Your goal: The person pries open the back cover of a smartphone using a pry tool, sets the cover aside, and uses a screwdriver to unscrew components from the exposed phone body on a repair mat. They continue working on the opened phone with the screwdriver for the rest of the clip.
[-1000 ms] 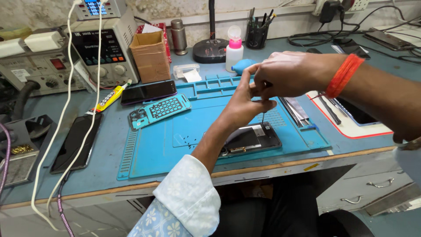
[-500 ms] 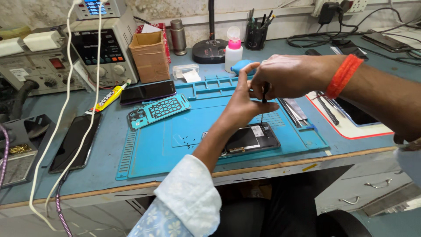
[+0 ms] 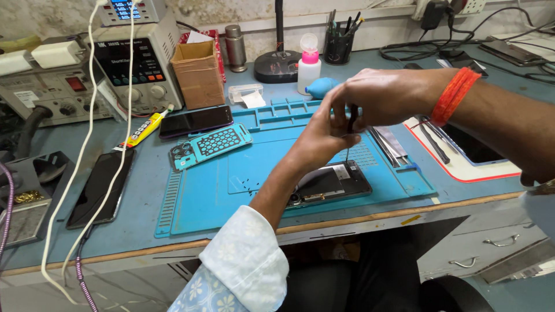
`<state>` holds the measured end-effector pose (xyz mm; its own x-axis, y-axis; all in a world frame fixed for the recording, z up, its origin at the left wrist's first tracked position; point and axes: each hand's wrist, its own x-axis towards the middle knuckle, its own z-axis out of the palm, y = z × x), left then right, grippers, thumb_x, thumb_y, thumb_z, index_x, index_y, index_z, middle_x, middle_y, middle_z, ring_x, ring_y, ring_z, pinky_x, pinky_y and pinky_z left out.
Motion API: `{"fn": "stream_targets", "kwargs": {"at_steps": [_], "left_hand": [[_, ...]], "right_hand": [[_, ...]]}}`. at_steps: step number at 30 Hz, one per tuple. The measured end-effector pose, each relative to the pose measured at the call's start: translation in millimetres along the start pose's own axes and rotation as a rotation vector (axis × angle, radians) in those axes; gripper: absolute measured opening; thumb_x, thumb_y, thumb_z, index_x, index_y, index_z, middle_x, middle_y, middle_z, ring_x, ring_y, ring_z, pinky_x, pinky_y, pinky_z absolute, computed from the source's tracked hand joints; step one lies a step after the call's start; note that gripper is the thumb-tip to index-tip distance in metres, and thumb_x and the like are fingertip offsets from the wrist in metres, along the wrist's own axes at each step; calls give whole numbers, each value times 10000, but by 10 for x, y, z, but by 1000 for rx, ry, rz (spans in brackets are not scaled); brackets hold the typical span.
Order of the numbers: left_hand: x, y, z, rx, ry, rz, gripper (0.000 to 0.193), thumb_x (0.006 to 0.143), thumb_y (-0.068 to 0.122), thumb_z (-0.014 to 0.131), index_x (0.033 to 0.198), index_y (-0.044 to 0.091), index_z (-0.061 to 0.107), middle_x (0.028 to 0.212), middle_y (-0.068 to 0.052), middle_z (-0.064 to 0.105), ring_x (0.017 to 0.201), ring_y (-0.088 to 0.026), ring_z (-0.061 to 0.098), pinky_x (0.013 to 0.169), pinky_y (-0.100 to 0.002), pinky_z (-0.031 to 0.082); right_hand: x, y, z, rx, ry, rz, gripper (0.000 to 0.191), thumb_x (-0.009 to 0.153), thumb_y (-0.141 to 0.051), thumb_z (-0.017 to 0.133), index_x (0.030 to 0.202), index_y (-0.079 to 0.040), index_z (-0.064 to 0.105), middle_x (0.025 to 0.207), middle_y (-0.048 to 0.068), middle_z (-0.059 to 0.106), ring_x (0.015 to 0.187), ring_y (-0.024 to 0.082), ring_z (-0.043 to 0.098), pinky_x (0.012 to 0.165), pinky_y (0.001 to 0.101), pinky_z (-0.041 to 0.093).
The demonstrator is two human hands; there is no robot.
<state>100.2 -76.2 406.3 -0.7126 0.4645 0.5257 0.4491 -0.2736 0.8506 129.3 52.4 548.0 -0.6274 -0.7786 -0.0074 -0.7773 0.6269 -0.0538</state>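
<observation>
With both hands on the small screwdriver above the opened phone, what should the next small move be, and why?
Probably lower the screwdriver tip onto the opened phone. Both the left hand and right hand pinch the tool upright, and its tip hangs just above the phone's upper edge on the blue work mat, apparently not yet touching.

Mat (image 3: 208,196) blue w/ grid pattern; teal phone cover (image 3: 211,145) at its 11 o'clock. Wristband (image 3: 455,95) orange, sleeve (image 3: 245,260) white floral.
</observation>
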Motion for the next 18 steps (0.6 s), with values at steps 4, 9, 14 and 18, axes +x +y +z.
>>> {"fn": "stream_targets", "kwargs": {"at_steps": [4,9,14,18], "left_hand": [[27,-14,56,152,91,-80,953,741,-50,857,1531,114,350,872,-57,696,827,-119,689,775,-313,605],[41,-29,152,101,61,13,849,737,-80,870,1438,67,415,989,-13,669,865,-117,656,796,-314,583],[19,33,-61,-202,-100,-189,904,778,-27,744,1547,167,311,932,-42,761,916,-100,742,863,-295,604],[20,10,-32,167,15,-101,917,694,-30,880,1484,102,434,796,-23,633,793,-114,647,785,-313,585]], "right_hand": [[26,-1,-2,-47,-274,738,337,1005,-368,638,1001,-54,762,802,158,802,737,265,802,730,393,636],[-40,148,65,-272,-197,235,205,884,-258,702,1006,-175,844,813,65,793,709,244,760,679,378,603],[-75,252,53,-16,-182,456,330,898,-328,666,956,-24,780,813,136,795,728,268,795,653,387,644],[-104,133,11,-102,-246,557,302,967,-292,624,924,-56,806,764,125,825,694,212,815,703,368,639]]}}
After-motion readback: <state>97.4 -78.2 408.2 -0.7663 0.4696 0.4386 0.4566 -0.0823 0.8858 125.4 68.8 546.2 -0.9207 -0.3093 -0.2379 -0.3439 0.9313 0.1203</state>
